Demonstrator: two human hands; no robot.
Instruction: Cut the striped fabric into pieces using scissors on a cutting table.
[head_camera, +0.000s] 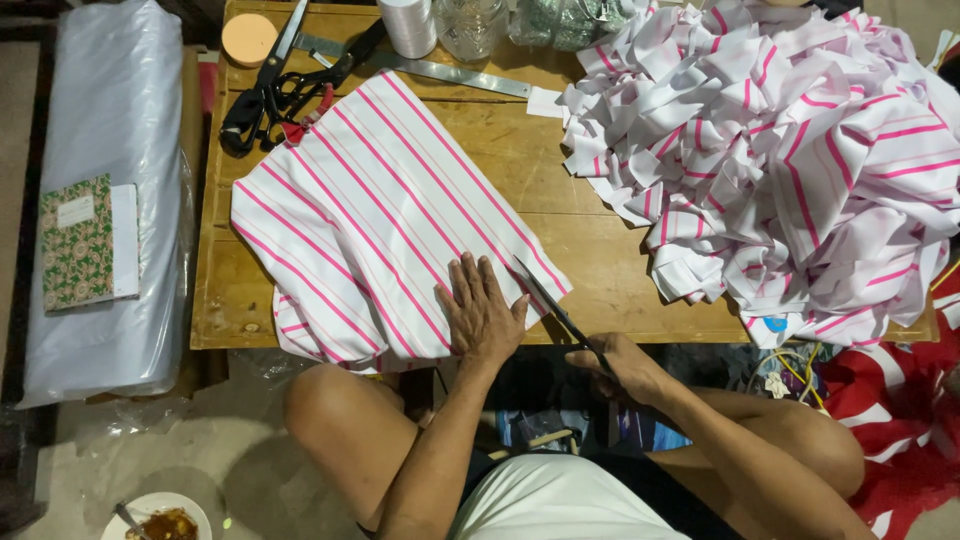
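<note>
Far left: I see a long roll wrapped in clear plastic (110, 150) on the floor, a green patterned notebook (78, 243) lying on top of it.
Bottom left: white plate (150, 510) with brown food and a utensil, on the floor.
Table: low wooden table (590, 270), me sitting at its near edge, knees either side.
Back of table: two pairs of black scissors (290, 85), an orange disc (248, 38), a metal ruler (440, 70), a white spool (408, 25), a clear jar (470, 25).
Cloth: white pink-striped fabric (370, 210) spread flat on the table's left half, near edge hanging over toward me.
Left hand: my left hand (482, 315), fingers spread, palm pressed flat on the fabric at the near edge.
Right hand: my right hand (625, 365) closed round the handles of dark shears (555, 305), blades at the fabric's right edge, just beside the left hand.
Right: big heap of cut striped strips (780, 150) on the table's right half.
Far right floor: red-and-white cloth (900, 400).
</note>
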